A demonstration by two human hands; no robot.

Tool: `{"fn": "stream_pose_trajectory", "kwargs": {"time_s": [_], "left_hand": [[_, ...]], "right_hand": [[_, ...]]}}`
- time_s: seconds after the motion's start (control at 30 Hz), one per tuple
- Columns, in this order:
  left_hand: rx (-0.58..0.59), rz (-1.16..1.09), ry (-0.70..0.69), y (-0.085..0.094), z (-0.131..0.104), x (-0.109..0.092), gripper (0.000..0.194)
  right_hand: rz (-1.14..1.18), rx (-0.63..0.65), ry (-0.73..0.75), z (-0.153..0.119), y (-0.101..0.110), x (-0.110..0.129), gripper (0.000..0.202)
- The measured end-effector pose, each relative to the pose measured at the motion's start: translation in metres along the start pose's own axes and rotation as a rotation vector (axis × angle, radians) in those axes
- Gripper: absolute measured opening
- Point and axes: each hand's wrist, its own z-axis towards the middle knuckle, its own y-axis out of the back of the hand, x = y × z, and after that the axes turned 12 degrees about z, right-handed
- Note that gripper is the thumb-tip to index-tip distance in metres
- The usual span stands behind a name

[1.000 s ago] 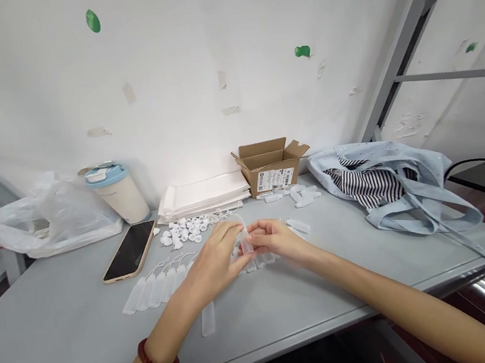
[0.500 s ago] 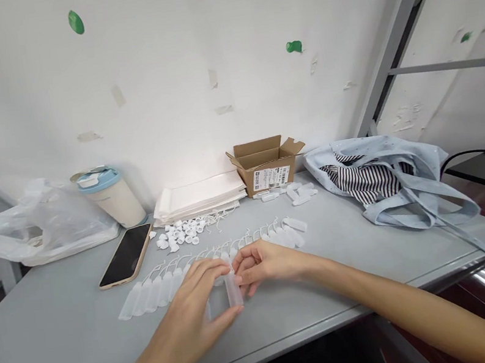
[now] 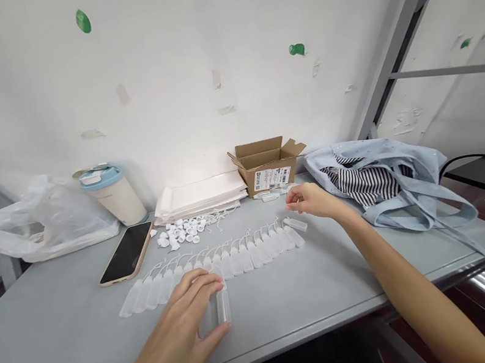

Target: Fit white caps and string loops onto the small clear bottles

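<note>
I see corded tubes [image 3: 232, 262] lined up, likely done; loose caps [image 3: 181, 232], loose tubes [image 3: 270, 197] left. Left hand [image 3: 181, 320] pinches clear tube [image 3: 223, 306]; right hand [image 3: 314, 199] curled, can't tell if gripping.

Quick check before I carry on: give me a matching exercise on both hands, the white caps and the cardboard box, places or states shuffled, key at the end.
1. left hand
2. right hand
3. white caps
4. cardboard box

A. piled right of the phone
B. open-topped, beside the white stack
C. thumb and fingers at a translucent tube
D. beyond the right end of the tube row

Pairs: 1-C, 2-D, 3-A, 4-B
</note>
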Motion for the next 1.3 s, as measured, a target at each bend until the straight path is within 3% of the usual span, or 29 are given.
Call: {"fn": "stream_pose_trajectory", "kwargs": {"time_s": [0.17,0.27,0.47,0.83,1.3], "left_hand": [[0.058,0.028,-0.012,0.004,0.001,0.002,0.036],[0.05,0.03,-0.011,0.003,0.001,0.002,0.036],[0.012,0.012,0.025,-0.002,-0.001,-0.001,0.035],[0.079,0.059,-0.003,0.005,0.001,0.002,0.037],[0.076,0.107,-0.016,0.004,-0.002,0.005,0.036]], "right_hand": [[-0.222,0.211,-0.1,0.002,0.001,-0.006,0.016],[-0.313,0.268,-0.176,0.001,-0.001,-0.005,0.02],[-0.255,0.392,-0.316,-0.002,0.004,-0.002,0.033],[-0.133,0.439,-0.316,-0.003,0.011,-0.009,0.029],[-0.191,0.47,-0.386,-0.006,0.012,0.0,0.021]]}}
